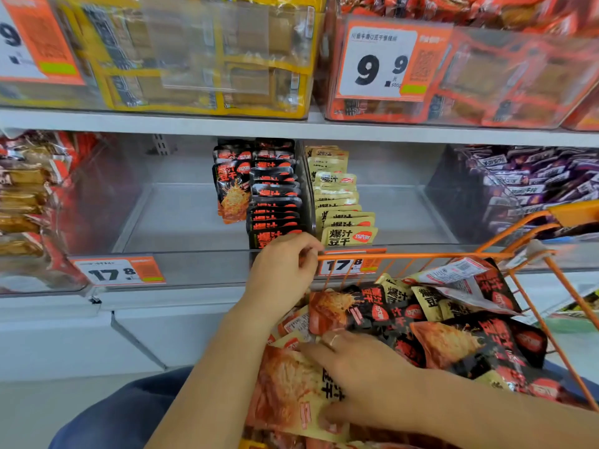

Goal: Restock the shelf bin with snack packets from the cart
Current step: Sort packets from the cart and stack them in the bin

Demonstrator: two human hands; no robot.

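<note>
A clear shelf bin (181,268) fills the middle of the frame, its low transparent front lip running left to right just above the price tags (118,272). Inside, a row of black snack packets (274,202) stands against a clear divider (304,186), with a row of yellow packets (340,205) just beyond it. To the left of the black row the bin floor lies bare out to the left wall, and to the right of the yellow row there is more bare floor; the shelf board above leaves a tall gap over both rows.

At lower right, the orange wire cart (415,256) presses its top rim close to the bin's front lip. It is heaped with loose black and yellow packets (447,322).

The left hand (282,270), at centre frame, sits at the front of the black row with fingers curled over the bin lip, fingertips at the foremost packet; whether it pinches the packet cannot be told.

The right hand (359,374), lower centre, lies spread with fingers fairly straight on a large orange-and-black packet (288,390) at the near end of the cart, thumb tucked under its lower edge.
</note>
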